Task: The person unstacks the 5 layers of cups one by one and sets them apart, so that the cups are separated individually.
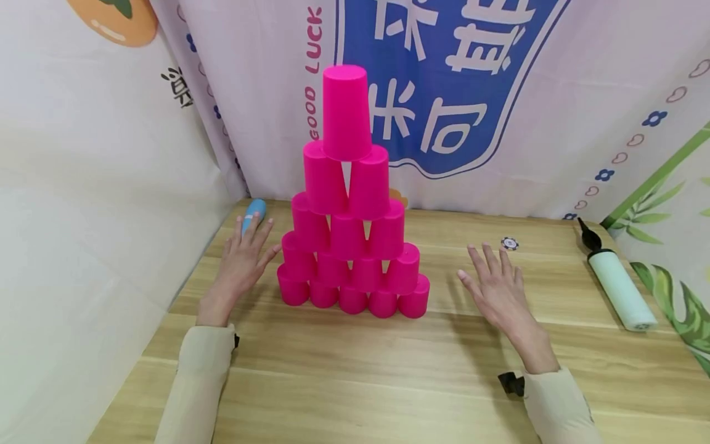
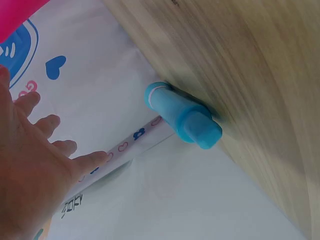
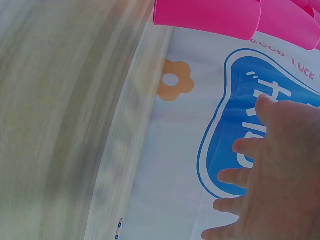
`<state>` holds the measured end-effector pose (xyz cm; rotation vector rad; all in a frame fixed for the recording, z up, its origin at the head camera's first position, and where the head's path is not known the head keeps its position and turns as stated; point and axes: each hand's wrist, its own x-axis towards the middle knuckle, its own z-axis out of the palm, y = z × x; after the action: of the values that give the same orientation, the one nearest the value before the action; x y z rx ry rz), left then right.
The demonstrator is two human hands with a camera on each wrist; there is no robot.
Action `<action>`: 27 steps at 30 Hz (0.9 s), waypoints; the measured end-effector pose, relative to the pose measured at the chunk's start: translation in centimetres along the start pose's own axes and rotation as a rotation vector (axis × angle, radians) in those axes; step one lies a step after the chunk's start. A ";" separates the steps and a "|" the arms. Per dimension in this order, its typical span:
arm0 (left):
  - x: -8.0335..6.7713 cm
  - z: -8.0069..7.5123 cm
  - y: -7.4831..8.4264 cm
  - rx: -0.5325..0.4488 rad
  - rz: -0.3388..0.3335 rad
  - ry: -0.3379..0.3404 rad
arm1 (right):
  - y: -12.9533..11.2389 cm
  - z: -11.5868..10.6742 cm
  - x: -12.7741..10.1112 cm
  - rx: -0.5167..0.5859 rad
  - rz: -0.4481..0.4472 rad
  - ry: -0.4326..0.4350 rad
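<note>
A pyramid of upside-down pink cups [image 1: 350,237] stands on the wooden table [image 1: 355,382], several tiers high with a single cup [image 1: 346,114] on top. To its left, my left hand [image 1: 241,262] is spread with fingers extended, apart from the cups and holding nothing. My right hand [image 1: 498,293] is likewise spread on the other side, a wider gap from the stack. Both palms appear raised over the tabletop. In the right wrist view the right hand [image 3: 280,175] shows straight fingers, with pink cups [image 3: 210,17] at the upper edge.
A blue bottle-like object [image 2: 180,112] lies beyond my left hand. Past my right hand are a poker chip [image 1: 510,243] and, at far right, a pale green hand pump [image 1: 620,287] with a black nozzle. A printed cloth [image 1: 266,111] hangs behind the table.
</note>
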<state>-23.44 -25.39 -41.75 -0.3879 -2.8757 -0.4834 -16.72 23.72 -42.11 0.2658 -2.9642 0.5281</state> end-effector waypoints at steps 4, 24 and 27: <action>0.0 -0.2 0.0 -0.004 0.004 0.005 | 0.0 -0.1 0.1 0.002 -0.001 -0.003; -2.3 -2.2 0.1 -0.484 0.045 -0.096 | -2.4 -2.2 0.4 0.264 -0.283 0.369; -2.7 -1.8 -0.1 -0.641 0.076 -0.197 | -3.1 -3.1 0.6 0.292 -0.339 0.428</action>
<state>-20.64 -26.73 -40.76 -0.6655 -2.7999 -1.4260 -16.40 21.89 -38.14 0.5867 -2.3608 0.8462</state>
